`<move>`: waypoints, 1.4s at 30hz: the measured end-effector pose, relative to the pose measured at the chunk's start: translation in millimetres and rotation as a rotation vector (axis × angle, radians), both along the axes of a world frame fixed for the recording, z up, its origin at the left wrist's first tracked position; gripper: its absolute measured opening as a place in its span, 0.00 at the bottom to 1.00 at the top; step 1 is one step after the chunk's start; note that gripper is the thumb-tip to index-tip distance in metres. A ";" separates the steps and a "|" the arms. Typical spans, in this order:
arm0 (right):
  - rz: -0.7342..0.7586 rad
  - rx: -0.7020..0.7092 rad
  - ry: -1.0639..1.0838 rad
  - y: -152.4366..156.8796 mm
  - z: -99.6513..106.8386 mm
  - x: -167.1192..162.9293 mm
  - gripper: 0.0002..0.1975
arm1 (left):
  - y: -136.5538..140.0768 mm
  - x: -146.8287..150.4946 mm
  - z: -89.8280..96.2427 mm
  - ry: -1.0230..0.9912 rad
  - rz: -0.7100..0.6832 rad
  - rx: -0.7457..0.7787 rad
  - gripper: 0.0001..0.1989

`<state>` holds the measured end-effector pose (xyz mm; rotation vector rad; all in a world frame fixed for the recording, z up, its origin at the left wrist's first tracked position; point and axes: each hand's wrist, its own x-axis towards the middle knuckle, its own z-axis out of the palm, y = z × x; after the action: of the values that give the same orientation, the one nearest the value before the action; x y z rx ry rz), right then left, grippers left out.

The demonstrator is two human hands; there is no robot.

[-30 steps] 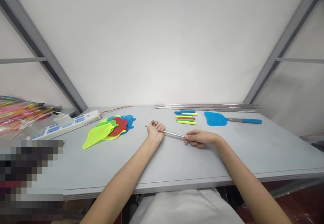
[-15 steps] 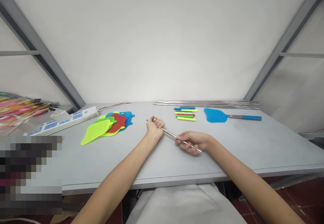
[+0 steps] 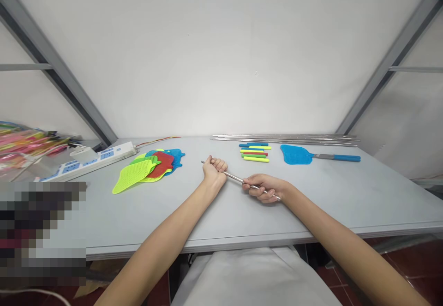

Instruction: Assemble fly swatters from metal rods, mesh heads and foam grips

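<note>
A thin silvery metal rod [image 3: 235,177] slants across the middle of the table, held in both my hands. My left hand [image 3: 214,167] is closed round its far left part, and the tip pokes out past the thumb. The fingers of my right hand [image 3: 263,189] wrap the near right part, with the rod's end showing by the palm. Left of my hands lies a fan of perforated fly swatter heads [image 3: 162,165] in yellow-green, red and blue. Behind my right hand are several short coloured handle tubes [image 3: 255,156]. A whole blue fly swatter [image 3: 296,154] rests at the right.
Several long metal rods [image 3: 284,139] lie along the table's back edge. A white power strip [image 3: 100,157] with a plugged-in adapter sits at the left, beside plastic-wrapped colourful items [image 3: 27,149]. Grey frame posts [image 3: 377,80] and a white sheet [image 3: 221,57] stand behind the table [image 3: 328,204].
My right hand and the rod's near end have shifted slightly up and to the right, so the rod slopes less. My left hand keeps its grip. The whole view has tilted a little.
</note>
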<state>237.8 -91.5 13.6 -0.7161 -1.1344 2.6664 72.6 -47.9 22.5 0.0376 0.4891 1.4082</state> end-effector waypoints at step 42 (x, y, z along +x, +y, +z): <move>-0.030 0.229 -0.041 3.0 6.6 7.9 0.11 | -9.7 7.2 4.3 0.009 -0.082 -0.065 0.14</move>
<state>245.6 -88.5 20.2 -0.7413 -1.3988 2.4534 79.8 -57.6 26.8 0.0113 0.5346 1.3121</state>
